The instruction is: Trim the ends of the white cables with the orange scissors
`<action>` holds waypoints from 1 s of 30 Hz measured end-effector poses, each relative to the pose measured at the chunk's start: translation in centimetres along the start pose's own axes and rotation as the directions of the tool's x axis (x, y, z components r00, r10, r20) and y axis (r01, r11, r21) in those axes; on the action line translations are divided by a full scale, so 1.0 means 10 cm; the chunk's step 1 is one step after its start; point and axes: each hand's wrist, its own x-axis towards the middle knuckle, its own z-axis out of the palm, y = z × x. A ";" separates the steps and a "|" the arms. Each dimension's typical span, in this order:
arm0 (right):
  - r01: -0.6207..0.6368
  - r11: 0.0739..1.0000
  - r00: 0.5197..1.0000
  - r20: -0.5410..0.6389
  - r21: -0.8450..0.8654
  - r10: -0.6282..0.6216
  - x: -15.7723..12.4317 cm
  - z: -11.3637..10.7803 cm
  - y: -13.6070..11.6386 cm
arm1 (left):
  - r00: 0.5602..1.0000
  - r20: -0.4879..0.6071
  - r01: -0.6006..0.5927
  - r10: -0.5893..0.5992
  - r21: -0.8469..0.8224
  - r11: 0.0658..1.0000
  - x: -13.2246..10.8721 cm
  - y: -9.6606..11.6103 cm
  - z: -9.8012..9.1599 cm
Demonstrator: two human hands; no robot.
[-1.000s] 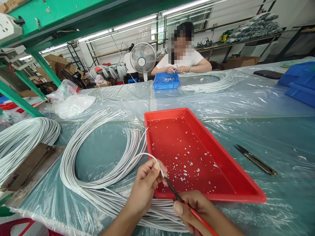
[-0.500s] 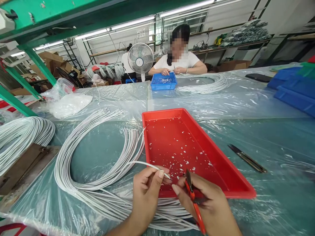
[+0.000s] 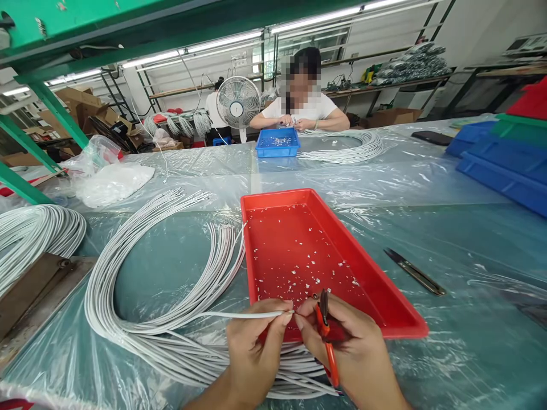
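My left hand (image 3: pixel 252 350) pinches the end of a thin white cable (image 3: pixel 243 314) just in front of the red tray (image 3: pixel 401 310). My right hand (image 3: pixel 354 353) meets it at the cable tip with thumb and fingertip, and also holds small red-handled snips (image 3: pixel 325 333), blades pointing up. A large bundle of white cables (image 3: pixel 128 319) curves on the plastic-covered table to my left and passes under both hands. The tray floor is scattered with small white scraps (image 3: pixel 307 273).
A dark metal tool (image 3: pixel 414 272) lies right of the tray. Blue bins (image 3: pixel 499 162) stack at far right. More cables (image 3: pixel 34 233) and a metal plate (image 3: pixel 29 296) lie left. Across the table a person works over a blue tray (image 3: pixel 277 142) beside a fan (image 3: pixel 237 102).
My right hand swung the snips from pointing at the cable end to upright, and its fingertips came to the cable tip. Both hands shifted slightly toward me along the tray's near edge.
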 end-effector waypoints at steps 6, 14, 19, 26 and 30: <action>0.093 0.994 0.995 -0.042 -0.057 -0.096 0.03 0.02 0.00 | 0.992 0.020 -0.129 0.128 0.047 0.991 0.00 -0.02 0.00; 0.156 0.983 0.982 -0.093 -0.102 -0.165 0.04 0.02 -0.06 | 0.996 0.007 -0.091 0.091 0.021 0.996 0.00 -0.01 0.04; 0.219 0.962 0.965 -0.112 -0.161 -0.239 0.05 0.03 -0.07 | 0.999 -0.042 0.003 -0.003 0.001 1.000 0.02 0.04 0.05; 0.231 0.956 0.971 -0.022 -0.181 -0.239 -0.04 0.04 -0.04 | 0.980 -0.054 0.186 -0.190 -0.063 0.981 0.07 0.08 0.06; 0.192 0.957 0.976 -0.063 -0.217 -0.210 -0.01 -0.02 -0.02 | 0.910 -0.015 0.407 -0.414 -0.154 0.900 0.09 0.08 0.06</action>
